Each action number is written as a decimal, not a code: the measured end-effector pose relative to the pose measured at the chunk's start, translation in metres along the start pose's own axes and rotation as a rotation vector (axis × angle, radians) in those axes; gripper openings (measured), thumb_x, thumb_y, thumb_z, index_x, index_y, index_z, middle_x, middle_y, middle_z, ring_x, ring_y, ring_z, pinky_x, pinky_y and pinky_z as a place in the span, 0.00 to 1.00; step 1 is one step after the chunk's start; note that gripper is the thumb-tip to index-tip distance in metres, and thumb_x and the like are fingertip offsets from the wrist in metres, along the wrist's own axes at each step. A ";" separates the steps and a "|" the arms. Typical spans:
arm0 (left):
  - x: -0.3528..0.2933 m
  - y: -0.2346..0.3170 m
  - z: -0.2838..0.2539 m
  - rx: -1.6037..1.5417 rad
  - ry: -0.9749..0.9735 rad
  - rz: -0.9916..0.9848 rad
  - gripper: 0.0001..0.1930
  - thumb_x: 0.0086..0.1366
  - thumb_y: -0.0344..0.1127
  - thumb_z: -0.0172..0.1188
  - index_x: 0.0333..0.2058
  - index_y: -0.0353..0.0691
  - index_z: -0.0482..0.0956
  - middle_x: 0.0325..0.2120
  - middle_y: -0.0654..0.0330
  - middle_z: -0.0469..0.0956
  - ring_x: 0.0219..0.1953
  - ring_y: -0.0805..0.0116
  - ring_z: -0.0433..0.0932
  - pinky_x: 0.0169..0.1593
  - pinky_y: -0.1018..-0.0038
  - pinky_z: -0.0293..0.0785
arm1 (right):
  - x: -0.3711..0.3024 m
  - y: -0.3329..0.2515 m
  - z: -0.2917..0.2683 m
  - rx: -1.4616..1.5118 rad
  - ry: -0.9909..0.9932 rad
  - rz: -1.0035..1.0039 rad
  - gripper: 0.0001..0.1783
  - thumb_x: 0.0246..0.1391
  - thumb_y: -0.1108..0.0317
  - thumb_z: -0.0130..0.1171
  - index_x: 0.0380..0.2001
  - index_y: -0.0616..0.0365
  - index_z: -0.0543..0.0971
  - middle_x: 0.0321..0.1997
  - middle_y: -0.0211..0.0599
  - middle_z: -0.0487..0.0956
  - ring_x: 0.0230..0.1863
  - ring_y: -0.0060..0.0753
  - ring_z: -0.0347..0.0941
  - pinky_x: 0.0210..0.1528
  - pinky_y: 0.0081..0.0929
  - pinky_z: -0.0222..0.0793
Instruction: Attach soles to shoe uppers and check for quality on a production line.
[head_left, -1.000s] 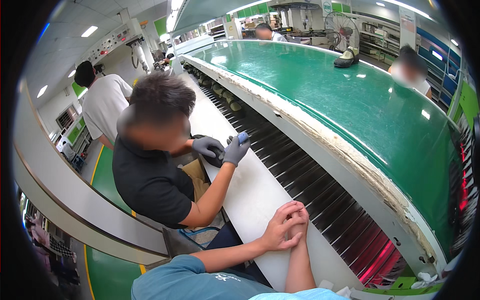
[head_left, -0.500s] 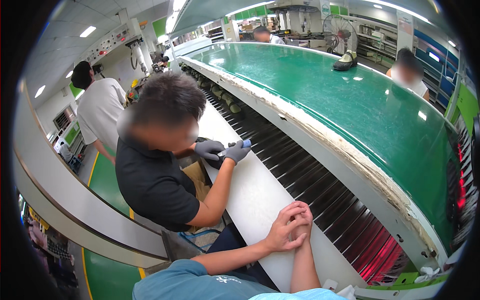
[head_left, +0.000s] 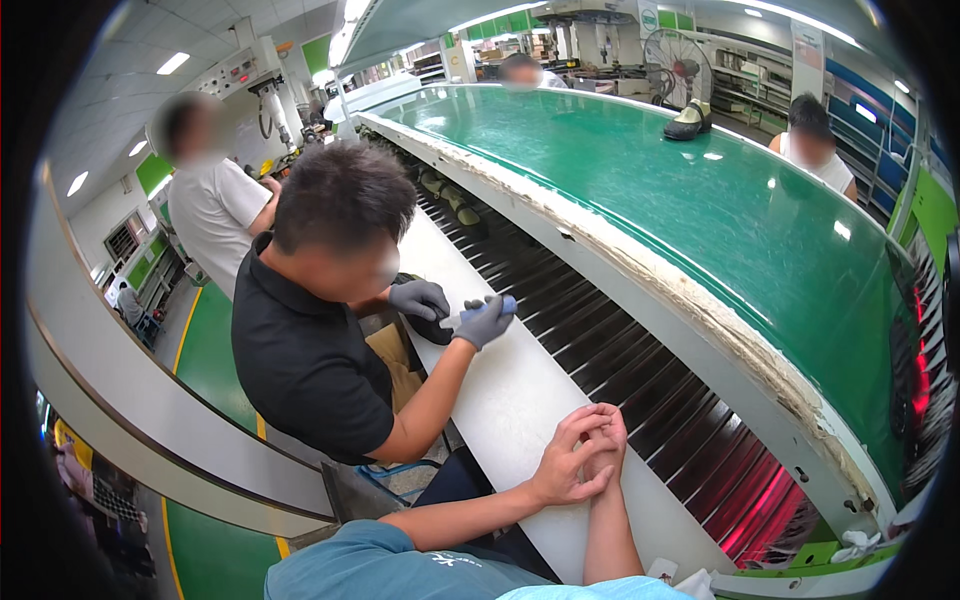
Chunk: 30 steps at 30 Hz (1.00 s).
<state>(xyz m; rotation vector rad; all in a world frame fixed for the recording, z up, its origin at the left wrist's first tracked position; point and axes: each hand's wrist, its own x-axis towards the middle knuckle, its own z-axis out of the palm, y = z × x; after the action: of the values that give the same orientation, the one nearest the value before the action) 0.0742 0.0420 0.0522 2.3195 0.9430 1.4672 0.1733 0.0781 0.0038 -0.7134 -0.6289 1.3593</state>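
My left hand (head_left: pixel 566 464) lies folded over my right hand (head_left: pixel 612 440), its fingers bent across the other's palm and fingers. Both rest together above the white worktop (head_left: pixel 520 400), near its roller side. The right hand's fingers are curled and partly hidden behind the left. No tool or part shows in either hand. To my left a co-worker in a black shirt has grey gloves. The co-worker's gloved hand (head_left: pixel 484 325) grips a blue-handled tool (head_left: pixel 509 304) with a pale end, beside a black shoe (head_left: pixel 432 330) at the other glove.
A dark roller conveyor (head_left: pixel 610 370) runs beside the worktop, lit red at its near end. Beyond it stands a raised green table (head_left: pixel 600 180) with a frayed pale edge. A dark shoe (head_left: pixel 688 122) sits on that table. Other people stand or sit around.
My hands stay folded in place. The co-worker's tool hand has moved a little right, away from the shoe. The person in white at the left has turned and raised a forearm.
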 end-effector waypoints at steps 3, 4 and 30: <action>-0.001 0.000 0.002 -0.017 0.025 -0.021 0.20 0.58 0.38 0.73 0.51 0.45 0.86 0.66 0.48 0.71 0.74 0.39 0.65 0.73 0.48 0.69 | -0.002 -0.009 0.005 -0.035 -0.025 0.048 0.08 0.72 0.71 0.65 0.48 0.60 0.78 0.45 0.33 0.84 0.42 0.21 0.80 0.46 0.22 0.80; -0.002 0.001 0.003 -0.030 0.049 -0.042 0.20 0.58 0.37 0.73 0.51 0.44 0.86 0.66 0.48 0.71 0.74 0.39 0.65 0.72 0.49 0.70 | -0.002 -0.010 0.006 -0.034 -0.022 0.048 0.08 0.72 0.71 0.65 0.48 0.60 0.78 0.45 0.33 0.84 0.42 0.21 0.80 0.46 0.22 0.80; -0.001 -0.001 0.001 -0.054 0.101 -0.057 0.15 0.58 0.31 0.71 0.46 0.42 0.86 0.66 0.47 0.71 0.74 0.38 0.66 0.67 0.51 0.77 | -0.004 -0.011 0.011 -0.167 -0.102 0.079 0.12 0.75 0.59 0.65 0.47 0.56 0.79 0.38 0.24 0.80 0.37 0.17 0.75 0.40 0.19 0.74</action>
<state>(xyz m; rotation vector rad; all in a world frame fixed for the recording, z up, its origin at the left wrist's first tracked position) 0.0739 0.0424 0.0503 2.1807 0.9739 1.5791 0.1714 0.0742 0.0191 -0.8142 -0.8098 1.4339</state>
